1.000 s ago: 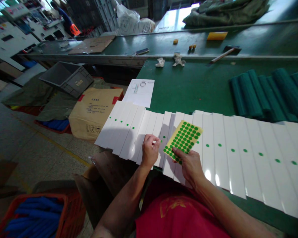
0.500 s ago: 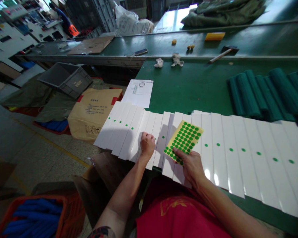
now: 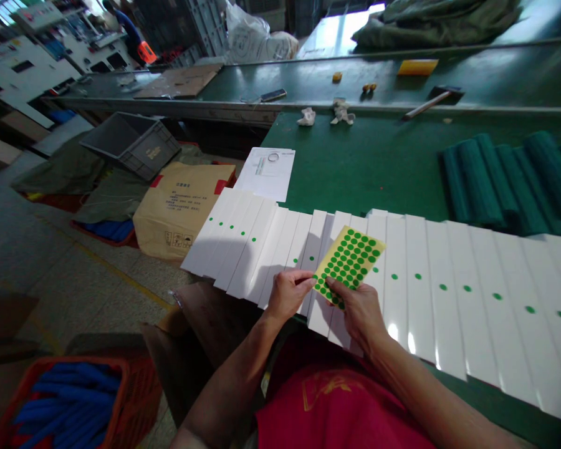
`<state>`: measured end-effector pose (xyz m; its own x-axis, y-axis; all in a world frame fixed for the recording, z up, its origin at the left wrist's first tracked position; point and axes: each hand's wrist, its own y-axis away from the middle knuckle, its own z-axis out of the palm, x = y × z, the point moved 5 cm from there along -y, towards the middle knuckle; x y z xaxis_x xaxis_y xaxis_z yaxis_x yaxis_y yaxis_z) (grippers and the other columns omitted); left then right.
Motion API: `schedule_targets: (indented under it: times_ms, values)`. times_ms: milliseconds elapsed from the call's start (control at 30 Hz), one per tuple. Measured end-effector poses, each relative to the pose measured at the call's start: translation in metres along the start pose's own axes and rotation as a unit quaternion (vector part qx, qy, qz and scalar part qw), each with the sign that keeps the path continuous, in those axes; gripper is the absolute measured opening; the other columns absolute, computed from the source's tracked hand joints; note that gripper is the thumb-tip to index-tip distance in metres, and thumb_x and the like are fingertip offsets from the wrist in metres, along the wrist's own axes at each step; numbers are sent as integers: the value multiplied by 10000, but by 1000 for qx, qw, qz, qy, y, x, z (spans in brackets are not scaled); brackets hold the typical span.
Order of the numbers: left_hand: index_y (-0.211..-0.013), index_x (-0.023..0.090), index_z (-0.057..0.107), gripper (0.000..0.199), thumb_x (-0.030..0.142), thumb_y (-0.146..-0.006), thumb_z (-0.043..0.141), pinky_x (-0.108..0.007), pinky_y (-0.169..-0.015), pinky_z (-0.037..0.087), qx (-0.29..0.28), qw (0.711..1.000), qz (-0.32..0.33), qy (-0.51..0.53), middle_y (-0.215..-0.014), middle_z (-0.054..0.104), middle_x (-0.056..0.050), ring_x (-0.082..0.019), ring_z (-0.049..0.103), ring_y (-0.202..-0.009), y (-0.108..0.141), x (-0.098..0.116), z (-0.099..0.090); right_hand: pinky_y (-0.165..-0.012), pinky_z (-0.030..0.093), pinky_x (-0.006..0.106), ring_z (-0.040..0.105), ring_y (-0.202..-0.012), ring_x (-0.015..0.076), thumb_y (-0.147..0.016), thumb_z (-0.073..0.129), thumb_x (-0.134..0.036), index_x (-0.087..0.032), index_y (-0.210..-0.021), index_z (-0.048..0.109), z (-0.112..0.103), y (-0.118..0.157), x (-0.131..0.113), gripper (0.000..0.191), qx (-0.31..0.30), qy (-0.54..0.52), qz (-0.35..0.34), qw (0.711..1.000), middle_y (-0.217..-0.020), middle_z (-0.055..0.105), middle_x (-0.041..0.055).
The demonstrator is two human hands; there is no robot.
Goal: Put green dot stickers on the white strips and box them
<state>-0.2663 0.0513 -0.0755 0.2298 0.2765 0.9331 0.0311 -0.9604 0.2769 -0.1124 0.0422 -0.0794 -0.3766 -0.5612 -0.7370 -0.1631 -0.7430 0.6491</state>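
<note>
Left grip (image 3: 287,294) now pinch-narrow at sticker sheet (image 3: 350,259)

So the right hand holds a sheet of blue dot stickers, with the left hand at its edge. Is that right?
Not quite: in the head view, the stickers on the sheet are green, not blue. The right hand does hold the sheet, with the left hand at its edge.

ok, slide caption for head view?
Right hand holds sheet of green stickers; left hand at its edge, over white strips.

White machines (image 3: 16,81) and a grey crate (image 3: 153,153) suggest a workshop (factory-style).
</note>
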Motion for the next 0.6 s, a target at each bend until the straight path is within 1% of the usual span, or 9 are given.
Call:
schedule_targets:
  times_ms: [133,267,467,533,600]
  values:
    - [-861,195,741,135,248,-782,646,-257,-718,498,51,997,15,-62,-835,732,-33,-160,655,-752,5,1,-2,-408,464,253,583,-519,150,-493,862,-260,-109,-704,702,2,1,1,305,2,2,7,1000,-662,697,45]
    - [-847,204,718,123,228,-827,600,-252,-693,465,66,986,56,-144,-805,723,-29,-157,646,-736,8,8,0,-406,465,253,587,-520,153,-496,859,-264,-113,-698,703,2,1,3,296,3,9,10,1000,-664,699,49]
    - [-793,174,635,181,195,-897,488,-279,-677,411,76,940,156,-293,-740,657,-63,-177,598,-730,18,14,12,-408,460,235,572,-491,134,-502,857,-241,-119,-667,694,2,2,4,262,1,-7,5,1000,-614,681,27]
    - [-791,172,600,180,187,-906,462,-291,-707,411,83,933,178,-301,-757,630,-64,-185,575,-764,21,15,13,-408,461,232,572,-486,131,-497,857,-231,-118,-661,691,3,2,3,259,4,-11,6,1000,-608,679,24]
    - [-791,178,566,161,172,-906,454,-290,-750,418,92,940,189,-268,-802,607,-58,-181,559,-818,19,15,9,-404,459,229,570,-481,128,-500,857,-228,-116,-663,692,3,2,3,258,8,-6,5,1000,-608,678,22]
